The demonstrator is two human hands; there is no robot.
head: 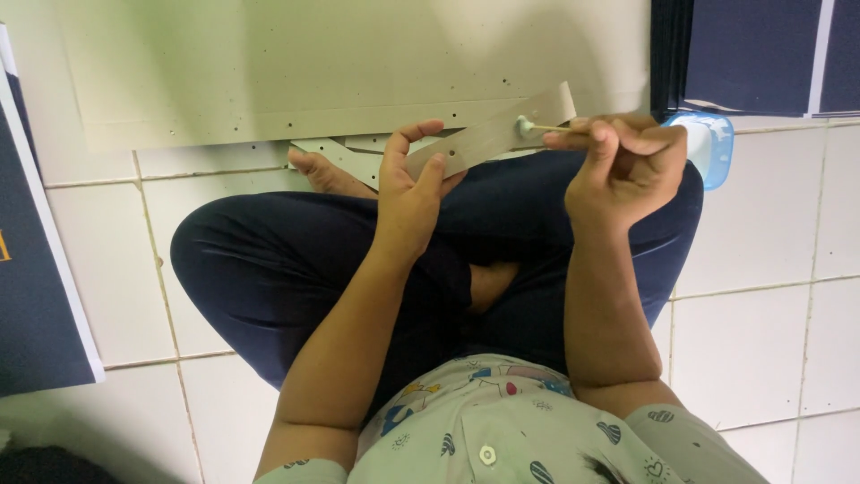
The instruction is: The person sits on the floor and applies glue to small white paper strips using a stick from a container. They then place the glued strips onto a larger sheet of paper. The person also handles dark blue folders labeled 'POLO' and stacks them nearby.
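Holding a grey card strip (488, 139) above the lap, left hand (408, 193) gripping its lower end, right hand (627, 166) pinching a thin stick (551, 128) whose tip meets the strip's upper end.
The strip's long axis rises up-right, from the left hand toward the nearer right; a big pale board (296, 72) lies beyond, dark blue sheets (36, 296) at far left and top right, a light-blue tub (712, 148) behind the right hand.

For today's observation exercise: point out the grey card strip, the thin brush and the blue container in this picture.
grey card strip (488, 139), head view, on the flat middle of the strip.
thin brush (548, 128), head view, on its pale stick near the tip.
blue container (712, 148), head view, on its side beside the knee.
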